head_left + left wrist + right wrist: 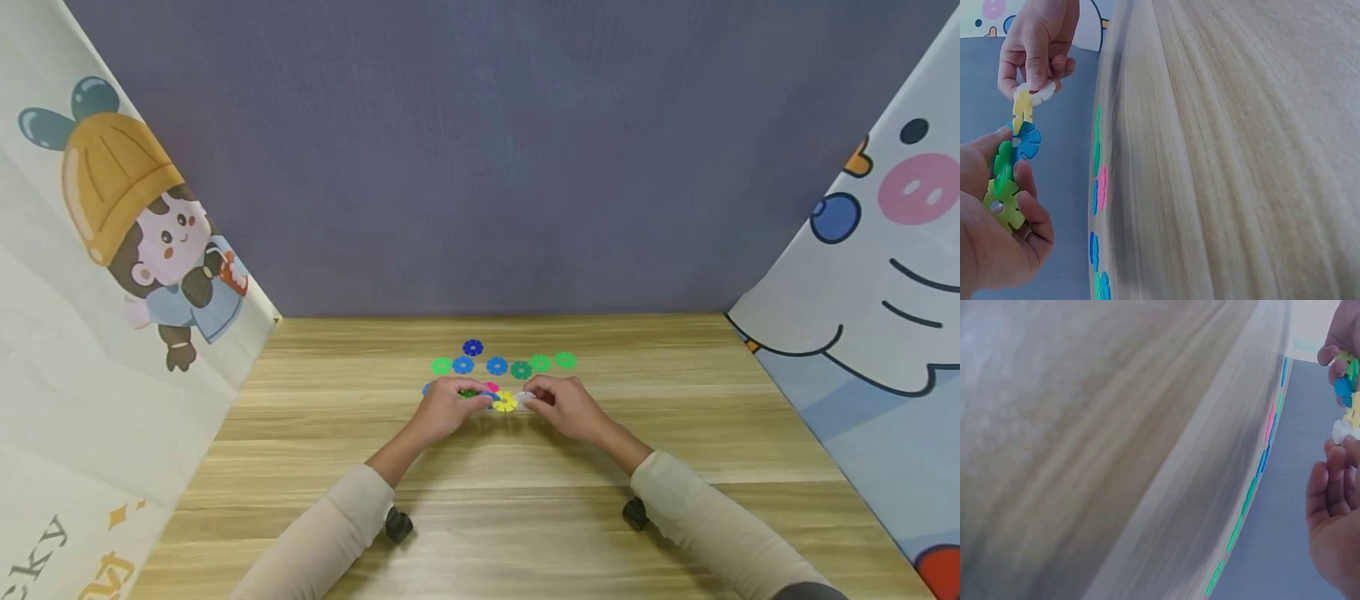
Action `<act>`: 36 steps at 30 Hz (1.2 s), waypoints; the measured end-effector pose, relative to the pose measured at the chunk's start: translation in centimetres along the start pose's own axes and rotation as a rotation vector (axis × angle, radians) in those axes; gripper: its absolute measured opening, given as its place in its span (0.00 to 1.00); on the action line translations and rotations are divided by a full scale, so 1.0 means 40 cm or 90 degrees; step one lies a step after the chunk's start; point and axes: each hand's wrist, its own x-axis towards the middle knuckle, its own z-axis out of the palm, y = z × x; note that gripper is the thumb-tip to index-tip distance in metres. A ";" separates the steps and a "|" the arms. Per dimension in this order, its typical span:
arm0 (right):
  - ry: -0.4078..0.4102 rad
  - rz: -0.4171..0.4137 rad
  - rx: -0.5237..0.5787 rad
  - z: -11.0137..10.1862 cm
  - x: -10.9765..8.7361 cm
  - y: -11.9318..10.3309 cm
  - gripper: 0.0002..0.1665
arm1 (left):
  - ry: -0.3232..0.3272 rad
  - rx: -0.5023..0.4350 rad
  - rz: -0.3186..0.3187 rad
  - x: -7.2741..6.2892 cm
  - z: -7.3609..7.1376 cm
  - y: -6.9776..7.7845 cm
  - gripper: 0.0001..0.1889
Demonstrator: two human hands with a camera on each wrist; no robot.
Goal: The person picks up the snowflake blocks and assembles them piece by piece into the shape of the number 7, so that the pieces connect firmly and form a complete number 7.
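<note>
A short chain of interlocking plastic snowflake discs is held up between both hands, raised off the tabletop in the wrist views. From left to right it runs light green disc (1011,217), green disc (1004,164), blue disc (1030,144), yellow disc (505,409) and white disc (523,401). My left hand (446,410) grips the left end, fingers curled round the green discs, thumb and fingertips at the blue one. On the other side my right hand (573,408) pinches the white disc, which meets the yellow disc's edge; the fingers partly cover it.
Loose discs lie flat on the wooden table (495,517) behind the hands: a dark blue disc (466,347), a pink disc (491,387), a dark green disc (514,371) and several other blue and green ones. A grey wall (495,167) stands behind, with printed panels at both sides.
</note>
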 end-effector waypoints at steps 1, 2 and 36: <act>0.001 0.000 0.002 0.000 0.000 -0.002 0.02 | 0.003 -0.001 0.000 0.000 0.000 0.000 0.08; 0.000 -0.002 0.003 0.000 0.000 -0.003 0.02 | 0.006 -0.001 0.000 0.000 0.001 -0.001 0.08; 0.049 -0.025 0.026 0.000 0.013 -0.022 0.04 | -0.018 0.006 -0.020 0.011 -0.010 0.033 0.07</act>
